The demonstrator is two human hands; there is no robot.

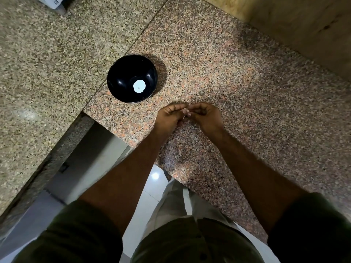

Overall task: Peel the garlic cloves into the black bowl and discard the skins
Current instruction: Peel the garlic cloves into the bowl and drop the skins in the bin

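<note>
While both hands (187, 115) pinch a garlic clove (185, 111), the black bowl (132, 78) sits on speckled granite (237, 76).

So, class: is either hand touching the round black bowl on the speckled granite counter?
Apart. The head view shows bare counter between the black bowl and both the left hand and right hand.
</note>
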